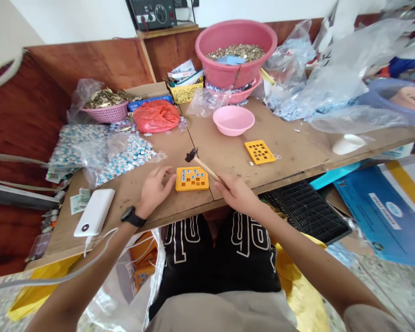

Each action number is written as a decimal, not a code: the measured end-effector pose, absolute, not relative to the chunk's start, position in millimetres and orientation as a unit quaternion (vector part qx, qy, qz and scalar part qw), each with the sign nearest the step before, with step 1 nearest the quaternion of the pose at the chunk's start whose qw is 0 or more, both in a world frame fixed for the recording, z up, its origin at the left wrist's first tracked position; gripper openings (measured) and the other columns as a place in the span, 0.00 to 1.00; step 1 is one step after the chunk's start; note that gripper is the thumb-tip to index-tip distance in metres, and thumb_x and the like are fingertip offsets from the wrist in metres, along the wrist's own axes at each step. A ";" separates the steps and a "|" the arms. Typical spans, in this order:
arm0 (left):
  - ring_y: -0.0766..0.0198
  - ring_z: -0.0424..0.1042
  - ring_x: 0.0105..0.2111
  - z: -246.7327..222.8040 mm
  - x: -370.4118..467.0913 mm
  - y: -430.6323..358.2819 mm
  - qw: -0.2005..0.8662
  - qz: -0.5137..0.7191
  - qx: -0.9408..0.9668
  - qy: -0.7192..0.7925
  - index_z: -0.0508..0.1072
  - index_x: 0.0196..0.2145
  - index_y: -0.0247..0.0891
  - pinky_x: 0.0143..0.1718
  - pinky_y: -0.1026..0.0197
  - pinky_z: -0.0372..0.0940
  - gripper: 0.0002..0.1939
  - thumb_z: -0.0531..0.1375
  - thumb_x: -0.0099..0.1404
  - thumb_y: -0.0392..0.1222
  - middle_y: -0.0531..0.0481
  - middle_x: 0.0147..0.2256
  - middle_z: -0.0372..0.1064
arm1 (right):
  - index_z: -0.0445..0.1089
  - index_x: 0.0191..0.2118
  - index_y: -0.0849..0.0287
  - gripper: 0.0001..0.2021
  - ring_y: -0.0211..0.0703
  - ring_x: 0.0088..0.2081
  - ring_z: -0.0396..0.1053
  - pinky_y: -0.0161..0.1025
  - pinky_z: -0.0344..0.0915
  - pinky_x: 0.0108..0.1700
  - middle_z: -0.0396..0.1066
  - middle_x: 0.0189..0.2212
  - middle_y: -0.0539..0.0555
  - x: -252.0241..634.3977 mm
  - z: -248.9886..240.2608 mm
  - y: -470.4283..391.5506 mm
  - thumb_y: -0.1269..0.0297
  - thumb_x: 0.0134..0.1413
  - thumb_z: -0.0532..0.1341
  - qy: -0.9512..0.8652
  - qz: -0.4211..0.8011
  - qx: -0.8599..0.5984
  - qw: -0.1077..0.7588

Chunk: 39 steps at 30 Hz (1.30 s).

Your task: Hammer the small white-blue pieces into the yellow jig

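A small yellow tray [192,186] with square slots lies on the brown tabletop, and several slots hold light blue pieces. My left hand [156,186] rests on the table at the tray's left edge, fingers apart and curved, holding nothing. My right hand [235,191] is wrapped round the wooden handle of a small hammer [207,170]. The hammer's dark head hangs over the tray's back edge, tilted up to the left. A second yellow tray [260,152] with dark square openings lies further right.
Blue-and-white pieces [126,158] spill from a plastic bag at the left. A white power bank [95,213] with a cable lies near the front left. Behind stand a pink bowl [233,121], a red bag [157,116] and a large pink basin [235,34] of metal pieces.
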State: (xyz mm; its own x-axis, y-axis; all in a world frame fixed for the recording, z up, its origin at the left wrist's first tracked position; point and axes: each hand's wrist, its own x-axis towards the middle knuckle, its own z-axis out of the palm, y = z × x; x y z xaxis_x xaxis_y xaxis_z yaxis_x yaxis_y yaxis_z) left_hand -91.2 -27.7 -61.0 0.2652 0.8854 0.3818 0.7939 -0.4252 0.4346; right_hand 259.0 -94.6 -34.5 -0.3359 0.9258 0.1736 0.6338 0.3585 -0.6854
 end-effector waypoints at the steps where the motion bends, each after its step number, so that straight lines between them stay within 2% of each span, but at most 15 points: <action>1: 0.48 0.81 0.51 -63.2 -95.3 -31.7 0.089 0.309 0.778 0.541 0.78 0.62 0.42 0.59 0.46 0.75 0.21 0.59 0.83 0.56 0.41 0.51 0.82 | 0.71 0.67 0.58 0.19 0.53 0.37 0.78 0.42 0.68 0.41 0.82 0.39 0.58 249.7 -31.3 -100.7 0.54 0.86 0.52 -0.776 0.257 -0.506 0.274; 3: 0.50 0.82 0.48 -67.0 -103.5 -40.1 0.108 0.330 0.758 0.552 0.80 0.59 0.42 0.56 0.48 0.76 0.19 0.59 0.82 0.55 0.42 0.50 0.82 | 0.69 0.69 0.58 0.20 0.53 0.35 0.79 0.41 0.66 0.39 0.84 0.40 0.59 232.9 -32.0 -110.9 0.55 0.87 0.50 -0.783 0.247 -0.521 0.234; 5: 0.52 0.82 0.45 -69.8 -110.8 -47.1 0.117 0.345 0.746 0.558 0.81 0.57 0.42 0.53 0.50 0.77 0.18 0.60 0.81 0.54 0.43 0.49 0.83 | 0.69 0.67 0.59 0.18 0.53 0.35 0.79 0.40 0.64 0.38 0.84 0.40 0.61 223.6 -38.8 -115.6 0.58 0.85 0.52 -0.798 0.230 -0.533 0.162; 7: 0.54 0.82 0.42 -71.2 -117.0 -49.3 0.121 0.358 0.731 0.568 0.82 0.56 0.43 0.50 0.52 0.76 0.17 0.61 0.80 0.53 0.44 0.47 0.84 | 0.71 0.65 0.59 0.16 0.53 0.36 0.79 0.41 0.65 0.39 0.85 0.40 0.61 224.4 -46.5 -113.3 0.60 0.84 0.54 -0.803 0.230 -0.535 0.130; 9: 0.54 0.82 0.40 -70.4 -122.4 -42.4 0.121 0.369 0.713 0.584 0.83 0.54 0.43 0.48 0.53 0.75 0.17 0.61 0.80 0.54 0.46 0.45 0.85 | 0.72 0.63 0.57 0.15 0.52 0.36 0.79 0.41 0.67 0.41 0.84 0.40 0.59 232.7 -52.7 -105.5 0.57 0.84 0.54 -0.788 0.260 -0.528 0.184; 11: 0.54 0.82 0.40 -66.7 -127.6 -24.2 0.113 0.378 0.701 0.594 0.84 0.50 0.42 0.49 0.54 0.74 0.17 0.60 0.80 0.54 0.46 0.45 0.86 | 0.73 0.61 0.57 0.17 0.50 0.36 0.78 0.42 0.69 0.40 0.81 0.38 0.56 243.3 -58.6 -94.9 0.52 0.83 0.55 -0.750 0.301 -0.517 0.282; 13: 0.53 0.82 0.42 -60.6 -133.0 4.2 0.097 0.384 0.694 0.601 0.84 0.47 0.41 0.49 0.54 0.72 0.17 0.59 0.80 0.53 0.44 0.46 0.87 | 0.72 0.59 0.56 0.19 0.45 0.30 0.73 0.40 0.67 0.34 0.75 0.32 0.51 251.5 -65.9 -84.4 0.46 0.81 0.56 -0.686 0.360 -0.518 0.364; 15: 0.53 0.81 0.43 -53.0 -138.5 38.1 0.084 0.381 0.680 0.621 0.85 0.47 0.40 0.50 0.54 0.71 0.17 0.58 0.80 0.51 0.43 0.47 0.87 | 0.71 0.57 0.54 0.22 0.39 0.21 0.62 0.36 0.60 0.24 0.66 0.28 0.44 256.2 -74.2 -75.9 0.40 0.77 0.58 -0.602 0.447 -0.525 0.402; 18: 0.52 0.80 0.47 -42.9 -146.2 86.0 0.056 0.331 0.671 0.661 0.86 0.48 0.38 0.54 0.54 0.69 0.18 0.58 0.79 0.48 0.41 0.51 0.87 | 0.67 0.54 0.51 0.26 0.33 0.16 0.50 0.32 0.49 0.16 0.59 0.26 0.39 259.6 -83.8 -68.4 0.34 0.69 0.64 -0.498 0.560 -0.518 0.413; 21: 0.49 0.81 0.50 -37.2 -153.2 119.1 0.049 0.263 0.684 0.679 0.87 0.48 0.39 0.56 0.52 0.68 0.16 0.60 0.77 0.46 0.40 0.53 0.87 | 0.66 0.53 0.50 0.28 0.30 0.16 0.49 0.29 0.49 0.14 0.60 0.26 0.38 261.9 -86.6 -66.4 0.33 0.64 0.68 -0.461 0.590 -0.502 0.433; 27: 0.44 0.80 0.47 -32.2 -167.3 147.1 0.023 0.111 0.715 0.690 0.88 0.40 0.42 0.51 0.51 0.69 0.12 0.64 0.70 0.47 0.41 0.41 0.87 | 0.68 0.54 0.51 0.26 0.30 0.16 0.49 0.28 0.49 0.14 0.61 0.26 0.38 264.3 -87.3 -66.5 0.36 0.66 0.69 -0.459 0.613 -0.484 0.424; 31: 0.45 0.81 0.47 -29.8 -173.6 151.1 0.051 0.067 0.760 0.644 0.87 0.37 0.43 0.53 0.50 0.70 0.10 0.64 0.69 0.46 0.41 0.41 0.87 | 0.68 0.54 0.51 0.25 0.30 0.16 0.48 0.29 0.50 0.14 0.61 0.27 0.38 266.3 -88.0 -65.7 0.37 0.68 0.68 -0.458 0.623 -0.473 0.421; 34: 0.44 0.80 0.52 -25.5 -170.5 142.2 0.034 0.070 0.792 0.605 0.87 0.38 0.43 0.61 0.46 0.70 0.10 0.65 0.69 0.45 0.40 0.48 0.87 | 0.68 0.54 0.51 0.25 0.30 0.17 0.49 0.29 0.50 0.14 0.60 0.26 0.38 268.3 -86.1 -65.3 0.37 0.68 0.68 -0.452 0.631 -0.468 0.423; 36: 0.43 0.80 0.55 -21.4 -159.6 126.3 0.015 0.119 0.802 0.585 0.88 0.41 0.43 0.65 0.44 0.69 0.12 0.63 0.72 0.47 0.39 0.53 0.86 | 0.68 0.54 0.51 0.25 0.30 0.17 0.49 0.28 0.50 0.15 0.60 0.27 0.38 269.3 -84.3 -65.1 0.37 0.68 0.68 -0.447 0.635 -0.466 0.424; 39: 0.46 0.81 0.52 -17.6 -127.5 86.3 0.062 0.225 0.806 0.544 0.89 0.48 0.43 0.63 0.45 0.71 0.18 0.60 0.79 0.53 0.41 0.50 0.87 | 0.69 0.55 0.50 0.24 0.30 0.17 0.49 0.29 0.50 0.15 0.60 0.27 0.38 270.3 -82.5 -64.7 0.37 0.68 0.68 -0.443 0.638 -0.462 0.427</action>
State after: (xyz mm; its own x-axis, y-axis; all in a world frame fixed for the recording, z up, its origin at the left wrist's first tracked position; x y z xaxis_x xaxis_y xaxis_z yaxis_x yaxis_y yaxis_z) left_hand -127.5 86.3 -17.6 0.3078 0.9047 0.2946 0.8489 -0.4009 0.3443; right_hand 270.3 -64.7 -82.5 -0.2073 0.9551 -0.2117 -0.1361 -0.2424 -0.9606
